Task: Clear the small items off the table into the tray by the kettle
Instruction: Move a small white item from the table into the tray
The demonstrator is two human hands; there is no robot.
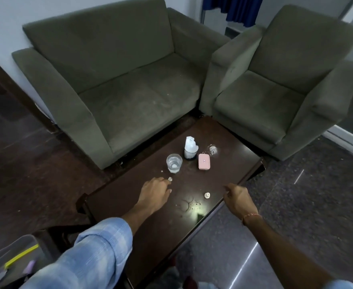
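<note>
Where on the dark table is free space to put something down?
Bare: the table's near end, below both hands, and the far corner toward the armchair. Crowded: the middle, with glass, pink case and tissue holder.

Pink case (pixel 204 161) — blue plaid sleeve (pixel 100 243)

1. A dark wooden coffee table (pixel 223 140) stands low in the middle of the room, its glossy top catching a small bright glare near its front edge.
2. Behind the table sits an olive-green two-seat sofa (pixel 113 80) against a pale wall (pixel 2 21).
3. Right of the table, an armchair (pixel 279 86) in the same fabric stands at an angle.
4. Beyond the armchair hangs a blue curtain (pixel 236 7).
5. Left of the table the floor (pixel 31 159) is dark reddish-brown; right of it, speckled grey.
</note>
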